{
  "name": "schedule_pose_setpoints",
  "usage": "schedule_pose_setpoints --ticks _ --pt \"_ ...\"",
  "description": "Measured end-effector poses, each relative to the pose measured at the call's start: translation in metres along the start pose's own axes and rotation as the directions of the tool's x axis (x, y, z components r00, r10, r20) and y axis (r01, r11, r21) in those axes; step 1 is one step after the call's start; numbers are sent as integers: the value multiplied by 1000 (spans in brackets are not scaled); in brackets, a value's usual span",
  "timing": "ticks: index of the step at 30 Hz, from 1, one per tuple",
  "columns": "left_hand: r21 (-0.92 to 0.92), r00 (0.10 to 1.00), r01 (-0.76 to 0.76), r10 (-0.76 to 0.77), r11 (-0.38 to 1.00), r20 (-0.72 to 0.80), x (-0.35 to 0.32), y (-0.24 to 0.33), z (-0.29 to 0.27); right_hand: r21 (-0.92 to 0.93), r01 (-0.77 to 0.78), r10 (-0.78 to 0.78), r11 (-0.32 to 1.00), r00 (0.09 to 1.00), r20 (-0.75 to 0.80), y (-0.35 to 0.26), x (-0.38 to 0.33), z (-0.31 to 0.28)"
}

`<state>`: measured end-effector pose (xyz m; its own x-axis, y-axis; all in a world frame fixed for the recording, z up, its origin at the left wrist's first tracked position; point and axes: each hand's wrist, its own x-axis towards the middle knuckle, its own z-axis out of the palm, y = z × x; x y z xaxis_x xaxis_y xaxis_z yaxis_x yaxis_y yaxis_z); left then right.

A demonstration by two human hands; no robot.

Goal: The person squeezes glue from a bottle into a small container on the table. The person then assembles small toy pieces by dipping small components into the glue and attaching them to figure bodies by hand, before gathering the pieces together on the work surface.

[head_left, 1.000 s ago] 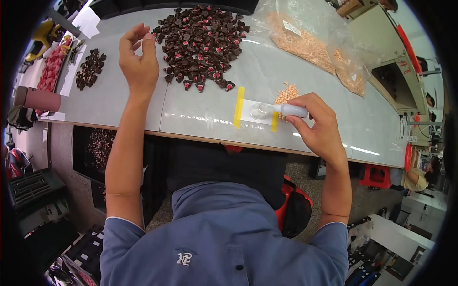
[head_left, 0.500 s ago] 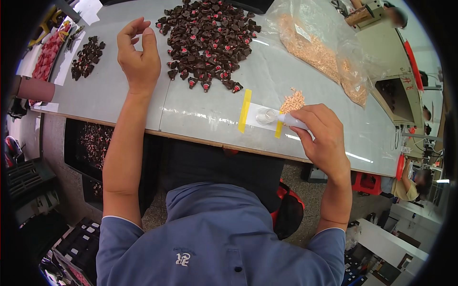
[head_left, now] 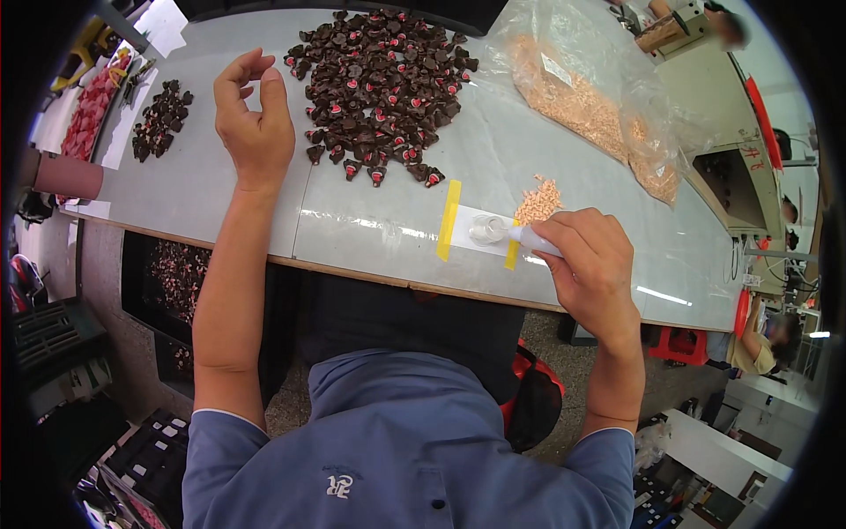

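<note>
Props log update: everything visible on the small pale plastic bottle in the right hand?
The small pale plastic-looking bottle has a narrow nozzle and a body mostly hidden by the right hand gripping it. It's held roughly on its side, nozzle pointing left at the clear round dish. Whether they touch, and how full it is, can't be told.

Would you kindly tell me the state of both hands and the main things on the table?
Left hand: empty, loosely curled
Right hand: gripping bottle
Bottle: tilted toward clear round object
White sheet: flat, held by yellow tape
Dark pieces: heaped loose
Beige bits: small loose heap
Clear bagging: partly filled
</note>
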<state>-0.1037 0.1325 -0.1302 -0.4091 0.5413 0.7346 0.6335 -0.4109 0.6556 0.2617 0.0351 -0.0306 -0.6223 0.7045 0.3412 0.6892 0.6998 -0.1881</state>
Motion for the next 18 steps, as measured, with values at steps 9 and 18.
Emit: schedule_pose_setpoints --ticks 9,18 --pt "-11 1000 14 -14 1000 -5 1 -1 1 140 -106 113 984 993 -43 5 -10 8" --pt "-21 1000 4 -4 1000 11 0 -1 1 758 -422 533 498 838 117 4 -40 39"
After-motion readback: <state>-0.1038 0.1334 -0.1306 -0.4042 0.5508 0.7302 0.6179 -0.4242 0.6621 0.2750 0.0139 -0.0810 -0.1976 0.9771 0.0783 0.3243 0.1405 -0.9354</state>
